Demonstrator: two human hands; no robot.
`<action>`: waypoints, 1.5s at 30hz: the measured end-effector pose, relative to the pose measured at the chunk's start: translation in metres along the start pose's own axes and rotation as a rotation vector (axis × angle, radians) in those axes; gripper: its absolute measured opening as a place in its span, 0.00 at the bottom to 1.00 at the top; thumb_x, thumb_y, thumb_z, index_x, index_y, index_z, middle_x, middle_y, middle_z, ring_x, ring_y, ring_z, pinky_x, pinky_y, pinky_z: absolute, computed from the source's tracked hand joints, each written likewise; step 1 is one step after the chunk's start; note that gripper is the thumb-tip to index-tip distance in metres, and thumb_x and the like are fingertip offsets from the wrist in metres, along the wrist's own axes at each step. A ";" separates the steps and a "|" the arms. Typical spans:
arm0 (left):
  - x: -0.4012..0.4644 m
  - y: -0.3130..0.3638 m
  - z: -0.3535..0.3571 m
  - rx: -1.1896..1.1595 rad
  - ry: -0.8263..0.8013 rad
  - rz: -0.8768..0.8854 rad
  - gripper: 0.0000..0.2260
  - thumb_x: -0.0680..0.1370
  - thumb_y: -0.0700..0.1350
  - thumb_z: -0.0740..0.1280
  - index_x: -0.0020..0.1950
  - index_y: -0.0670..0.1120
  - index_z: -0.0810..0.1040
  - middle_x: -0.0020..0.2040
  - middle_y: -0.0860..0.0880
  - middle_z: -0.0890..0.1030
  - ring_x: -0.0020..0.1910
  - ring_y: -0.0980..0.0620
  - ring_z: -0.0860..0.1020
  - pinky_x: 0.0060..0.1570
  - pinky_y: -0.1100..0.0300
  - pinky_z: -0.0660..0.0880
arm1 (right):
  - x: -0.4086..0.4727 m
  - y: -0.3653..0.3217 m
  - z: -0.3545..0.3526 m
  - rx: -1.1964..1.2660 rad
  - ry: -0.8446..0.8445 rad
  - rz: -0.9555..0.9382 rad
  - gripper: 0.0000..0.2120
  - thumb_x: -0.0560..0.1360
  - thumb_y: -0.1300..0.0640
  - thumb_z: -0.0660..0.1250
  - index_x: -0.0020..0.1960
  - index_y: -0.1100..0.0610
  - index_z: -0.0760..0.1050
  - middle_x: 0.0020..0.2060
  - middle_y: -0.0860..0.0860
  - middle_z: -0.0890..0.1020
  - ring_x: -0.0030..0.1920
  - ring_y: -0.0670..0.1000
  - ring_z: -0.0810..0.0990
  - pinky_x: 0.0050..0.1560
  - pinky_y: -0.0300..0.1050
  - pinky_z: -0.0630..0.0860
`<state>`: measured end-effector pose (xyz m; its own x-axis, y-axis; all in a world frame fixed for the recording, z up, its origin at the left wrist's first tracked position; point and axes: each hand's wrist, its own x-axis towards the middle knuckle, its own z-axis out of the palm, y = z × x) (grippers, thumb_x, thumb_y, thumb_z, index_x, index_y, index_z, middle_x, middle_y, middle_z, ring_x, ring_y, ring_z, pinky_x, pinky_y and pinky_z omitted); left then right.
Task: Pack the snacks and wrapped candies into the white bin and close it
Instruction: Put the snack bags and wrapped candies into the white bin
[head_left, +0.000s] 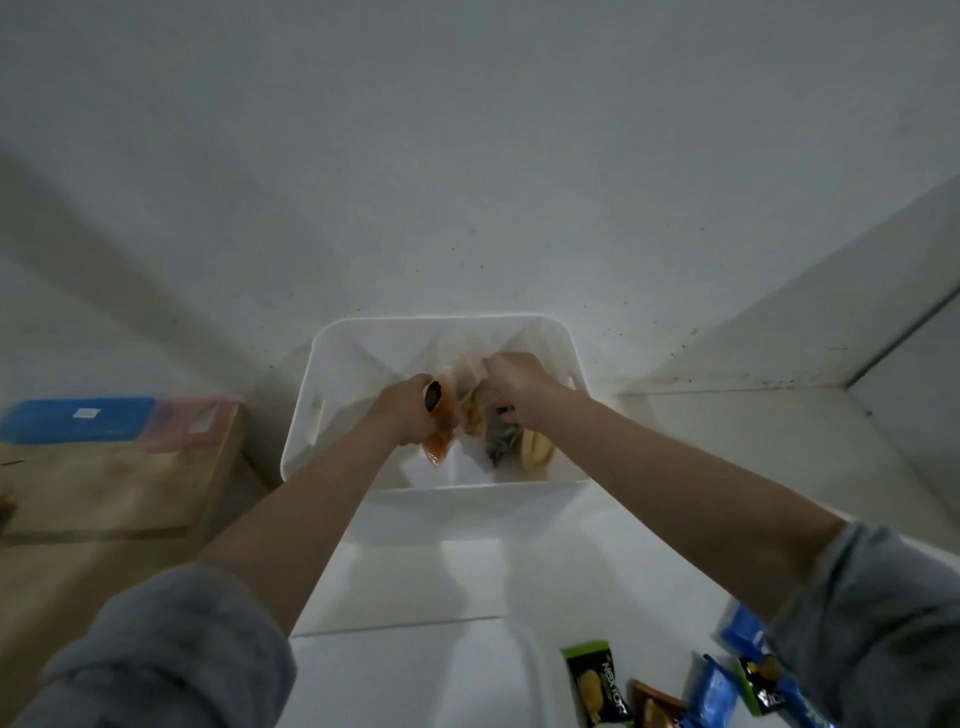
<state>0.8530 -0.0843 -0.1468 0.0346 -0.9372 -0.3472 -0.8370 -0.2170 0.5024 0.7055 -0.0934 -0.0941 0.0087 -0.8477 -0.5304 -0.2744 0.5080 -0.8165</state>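
The white bin (322, 374) stands open on the floor against the wall, straight ahead of me. My left hand (410, 410) reaches into it, shut on an orange snack packet (440, 436) with a dark end. My right hand (511, 387) is inside the bin too, gripping a bunch of clear-wrapped snacks (498, 436), tan and dark grey. A yellowish packet (537, 449) lies at the bin's right side. More snacks lie on the floor near me: a green-black packet (595, 680), an orange-brown one (655, 709) and several blue wrappers (717, 693).
A wooden board or box (114, 488) lies at the left with a blue lid (78, 420) and a pink lid (189, 423) on top. White walls enclose the bin at the back and right. My grey sleeves (171, 649) fill the lower corners.
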 end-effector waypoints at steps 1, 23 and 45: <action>0.005 0.000 0.003 0.009 -0.011 -0.001 0.27 0.72 0.41 0.69 0.70 0.47 0.66 0.59 0.41 0.77 0.49 0.41 0.80 0.38 0.54 0.79 | 0.003 0.002 0.003 -0.002 -0.016 0.014 0.07 0.74 0.63 0.57 0.41 0.59 0.73 0.42 0.57 0.75 0.42 0.55 0.74 0.40 0.44 0.69; -0.009 0.025 0.008 -0.094 -0.224 -0.082 0.18 0.75 0.37 0.64 0.63 0.39 0.64 0.47 0.44 0.70 0.43 0.47 0.71 0.35 0.57 0.72 | -0.016 0.004 -0.009 -0.220 0.105 -0.193 0.18 0.72 0.70 0.56 0.27 0.56 0.57 0.25 0.51 0.62 0.26 0.50 0.60 0.26 0.39 0.57; -0.243 0.234 0.124 -0.271 0.028 0.189 0.26 0.77 0.48 0.66 0.73 0.44 0.62 0.70 0.44 0.68 0.66 0.46 0.71 0.59 0.60 0.70 | -0.211 0.114 -0.231 -0.019 0.336 -0.374 0.10 0.74 0.64 0.59 0.43 0.69 0.76 0.41 0.68 0.78 0.59 0.64 0.74 0.45 0.52 0.76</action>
<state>0.5805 0.1263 -0.0432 -0.0892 -0.9740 -0.2081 -0.6545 -0.1001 0.7494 0.4506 0.1080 -0.0230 -0.1992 -0.9752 -0.0967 -0.3295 0.1596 -0.9305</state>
